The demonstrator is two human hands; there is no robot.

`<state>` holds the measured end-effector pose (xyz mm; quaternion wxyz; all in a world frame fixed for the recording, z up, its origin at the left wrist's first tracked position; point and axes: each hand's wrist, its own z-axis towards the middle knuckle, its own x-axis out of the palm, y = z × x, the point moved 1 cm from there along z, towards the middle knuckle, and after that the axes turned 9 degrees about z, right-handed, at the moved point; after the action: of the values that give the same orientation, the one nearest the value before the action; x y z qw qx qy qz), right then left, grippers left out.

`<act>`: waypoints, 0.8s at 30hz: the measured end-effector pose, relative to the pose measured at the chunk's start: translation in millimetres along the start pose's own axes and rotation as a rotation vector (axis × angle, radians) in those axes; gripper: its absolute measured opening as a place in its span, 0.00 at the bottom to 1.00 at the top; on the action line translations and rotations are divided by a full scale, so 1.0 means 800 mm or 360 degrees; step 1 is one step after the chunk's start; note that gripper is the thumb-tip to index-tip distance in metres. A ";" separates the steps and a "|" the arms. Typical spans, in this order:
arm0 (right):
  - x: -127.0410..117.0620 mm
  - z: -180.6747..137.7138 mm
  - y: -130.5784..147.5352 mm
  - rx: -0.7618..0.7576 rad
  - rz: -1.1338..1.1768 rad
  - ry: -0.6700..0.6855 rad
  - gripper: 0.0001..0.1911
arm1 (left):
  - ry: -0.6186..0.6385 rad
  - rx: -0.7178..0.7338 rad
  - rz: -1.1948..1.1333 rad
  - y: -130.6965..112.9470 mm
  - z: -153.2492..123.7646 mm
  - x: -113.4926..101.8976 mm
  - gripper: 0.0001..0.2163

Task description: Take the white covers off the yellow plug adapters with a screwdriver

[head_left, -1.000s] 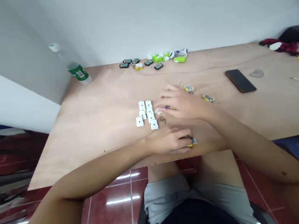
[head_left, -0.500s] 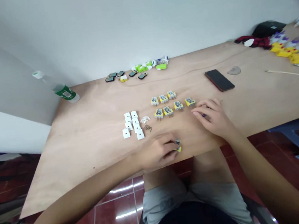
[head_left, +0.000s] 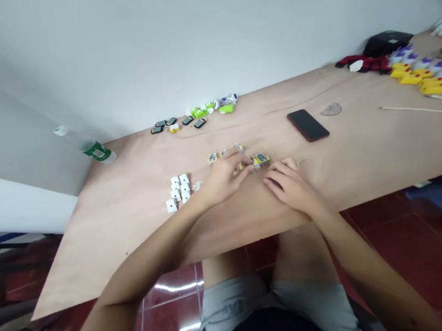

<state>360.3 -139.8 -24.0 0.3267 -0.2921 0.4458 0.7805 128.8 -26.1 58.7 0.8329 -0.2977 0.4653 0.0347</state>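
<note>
My left hand point(head_left: 228, 175) reaches over the group of small yellow-and-white plug-like blocks, fingers closed around one in the front row. Its fingers cover most of that block. Another yellow-and-white block point(head_left: 262, 159) lies just right of those fingertips. Behind my left hand, a back-row block point(head_left: 212, 157) and a further block point(head_left: 237, 146) show. My right hand point(head_left: 286, 180) rests on the table right of the blocks, its fingers curled. A small dark bit shows beneath them, too hidden to name. White square pieces point(head_left: 175, 194) stand in two columns left of my left forearm.
Small white parts point(head_left: 197, 185) lie by the white squares. A phone point(head_left: 308, 125) and a clear half-round piece point(head_left: 331, 109) lie to the right. Along the wall are dark grey pieces point(head_left: 188, 120), green pieces point(head_left: 226, 109) and a bottle point(head_left: 99, 151). A white cable point(head_left: 416, 108) lies far right.
My left hand has moved from the table's near edge, where it held a block, forward to the front row of blocks. My right hand stays beside the blocks. The view has shifted slightly.
</note>
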 end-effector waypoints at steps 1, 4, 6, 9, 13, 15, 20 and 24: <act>0.001 0.000 0.000 0.0008 -0.0010 0.0009 0.14 | -0.0028 -0.0027 0.0007 0.007 0.021 0.007 0.08; 0.002 0.000 -0.001 0.0034 -0.0034 0.0001 0.13 | 0.0023 -0.0131 0.0152 0.031 0.081 0.034 0.08; 0.003 0.000 -0.001 0.0046 -0.0045 -0.0024 0.13 | 0.0179 -0.0204 0.0303 0.048 0.113 0.054 0.08; 0.003 0.001 0.000 0.0048 -0.0061 -0.0026 0.11 | 0.0292 -0.0212 0.0327 0.065 0.139 0.078 0.09; 0.002 0.003 0.000 0.0023 -0.0076 -0.0004 0.12 | 0.0253 -0.0239 0.0251 0.075 0.140 0.084 0.06; 0.000 0.004 0.000 0.0002 -0.0024 -0.0035 0.12 | 0.0173 -0.0255 0.0177 0.078 0.131 0.071 0.02; -0.013 -0.001 0.005 -0.0010 0.0446 -0.0213 0.14 | -0.0378 -0.0495 -0.0070 0.107 0.072 -0.008 0.09; -0.035 0.008 0.007 0.0170 0.1140 -0.0650 0.14 | -0.0906 -0.0748 -0.0146 0.152 -0.006 -0.087 0.23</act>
<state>371.9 -143.0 2.3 0.1308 0.0597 0.4850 0.8626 45.1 86.4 55.4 0.8385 -0.4799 0.1805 0.1846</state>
